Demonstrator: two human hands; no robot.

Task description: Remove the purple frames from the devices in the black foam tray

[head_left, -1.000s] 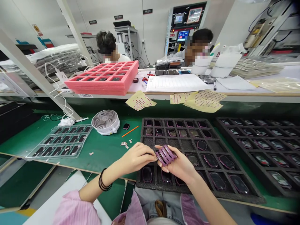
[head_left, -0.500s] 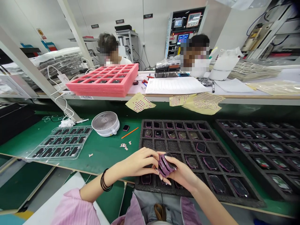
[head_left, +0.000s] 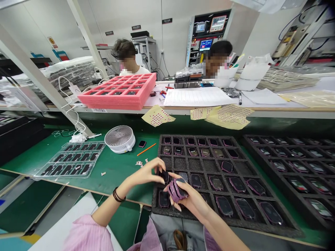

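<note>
My left hand (head_left: 151,171) pinches a dark-faced smartwatch body (head_left: 164,176) between thumb and fingers, over the left side of the black foam tray (head_left: 206,164). Whether that watch body touches the foam I cannot tell. Just to the right, my right hand (head_left: 192,198) is closed round a small stack of purple-framed smartwatch bodies (head_left: 177,190), held edge-on above the tray's front rows. The tray's cells hold many similar watch bodies, such as one purple-rimmed watch body (head_left: 226,166) in the third row. My hands hide some of the front cells.
A second foam tray (head_left: 281,179) of watch parts stands at right. On the left are a clear blister tray (head_left: 70,158), a white fan (head_left: 119,139), an orange stick (head_left: 146,149) and a lone watch (head_left: 142,144). A pink foam tray (head_left: 117,101) sits on the shelf; two people work beyond.
My left hand has come away from the stack, moving left and slightly up with one watch body. My right hand has shifted a little left, still holding the stack.
</note>
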